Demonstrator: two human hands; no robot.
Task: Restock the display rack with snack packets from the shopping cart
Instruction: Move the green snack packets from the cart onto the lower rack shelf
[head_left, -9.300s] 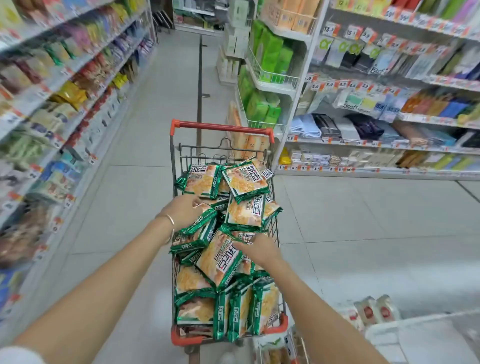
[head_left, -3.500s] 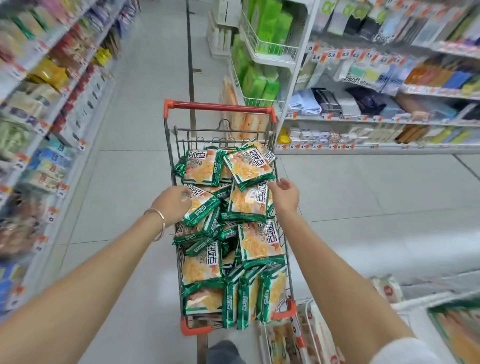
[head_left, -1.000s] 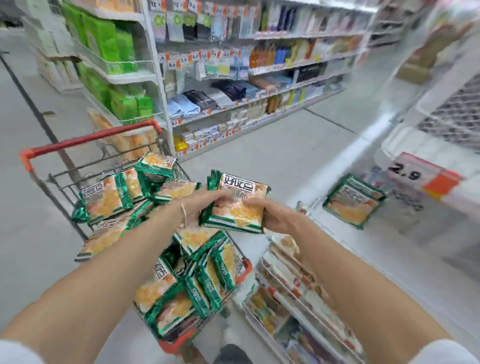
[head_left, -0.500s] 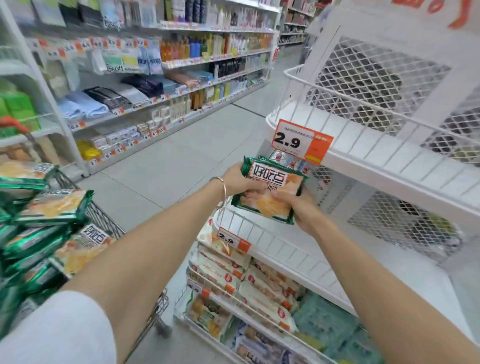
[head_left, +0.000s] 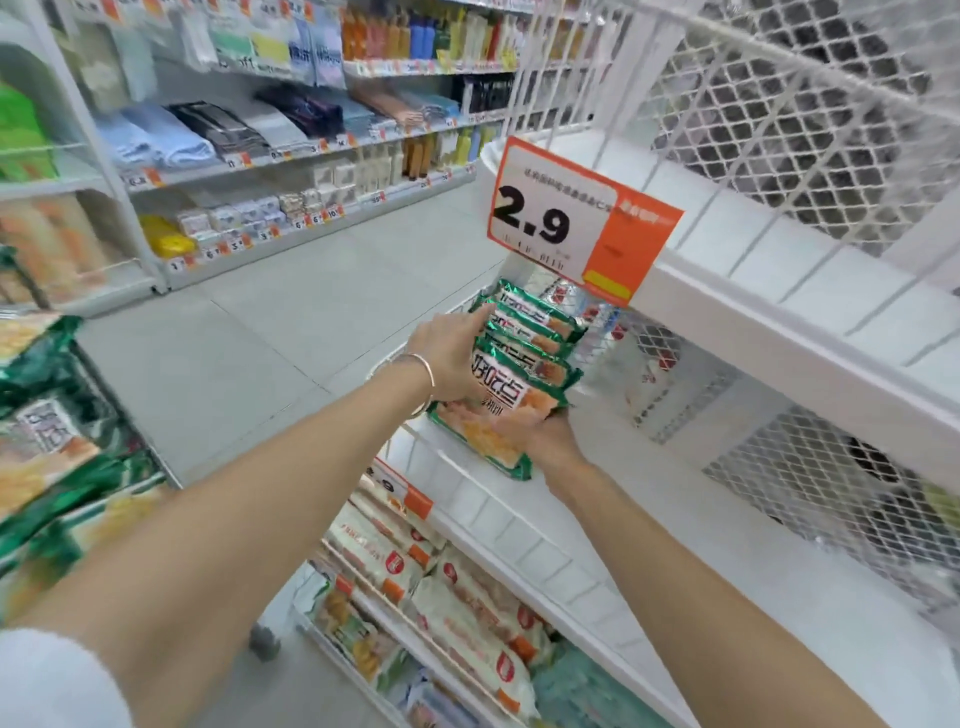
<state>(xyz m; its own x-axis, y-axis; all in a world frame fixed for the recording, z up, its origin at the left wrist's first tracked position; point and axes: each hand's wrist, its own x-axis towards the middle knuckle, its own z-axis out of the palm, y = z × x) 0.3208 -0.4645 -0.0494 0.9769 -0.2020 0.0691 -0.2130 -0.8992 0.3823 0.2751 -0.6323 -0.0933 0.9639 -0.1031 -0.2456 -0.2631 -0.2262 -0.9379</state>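
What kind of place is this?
Probably a supermarket aisle: a price sign on a white wire rack, stocked shelves with price tags across the aisle, and snack packets held at the rack.

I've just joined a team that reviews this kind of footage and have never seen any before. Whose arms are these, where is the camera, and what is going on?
There is no machine here. A person wears one wide-angle camera on the head, looking forward and down, so the two bare arms are their own. The left hand, with a bracelet at the wrist, and the right hand together hold a stack of green packets at a shelf of the white rack, just below the 2.9 price tag. Whether the stack already rests on the shelf is hard to tell. At the left edge is the cart, blurred, with more of the same packets. White packets fill the rack's lower shelf. Across the aisle stand other store shelves.
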